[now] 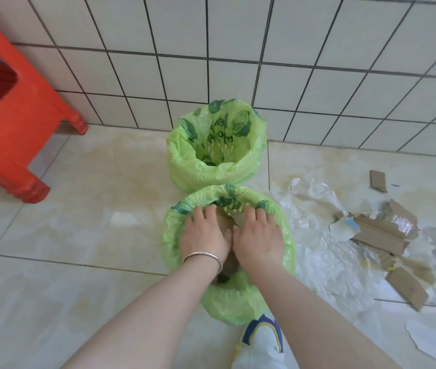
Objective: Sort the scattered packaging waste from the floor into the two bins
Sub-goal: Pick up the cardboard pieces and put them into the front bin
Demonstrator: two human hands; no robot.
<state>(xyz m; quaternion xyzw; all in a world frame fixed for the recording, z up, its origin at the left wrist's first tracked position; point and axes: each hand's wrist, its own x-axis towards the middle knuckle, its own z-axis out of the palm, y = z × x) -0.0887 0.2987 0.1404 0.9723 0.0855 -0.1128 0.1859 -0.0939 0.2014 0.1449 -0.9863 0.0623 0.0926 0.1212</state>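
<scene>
Head view. Two bins lined with green leaf-printed plastic bags stand one behind the other on the pale tiled floor (78,262). The far bin (184,161), against the white tiled wall, looks almost bare inside. The near bin (171,235) holds brown cardboard pieces (224,225).

Left hand (204,235) and right hand (258,238) lie side by side, palms down, over the near bin's mouth. Fingers are extended and slightly spread, pressing on the cardboard rather than clamped on it. A silver bangle sits on the left wrist.

Unsorted waste lies well to the right of the bins: torn brown cardboard strips (382,233) resting on crumpled clear plastic film (318,235), and white paper scraps (429,339) nearer the camera.

Judgement: step in hand is compacting cardboard; task is partly done.

Risks: hard pressing could drag the liner off the rim or tip the light bin, and a stiff cardboard corner could tear the thin bag. Film and card overlap, so one grab may mix the two.

A red plastic stool (11,115) stands left; a white shoe (262,342) sits just beside the near bin.
</scene>
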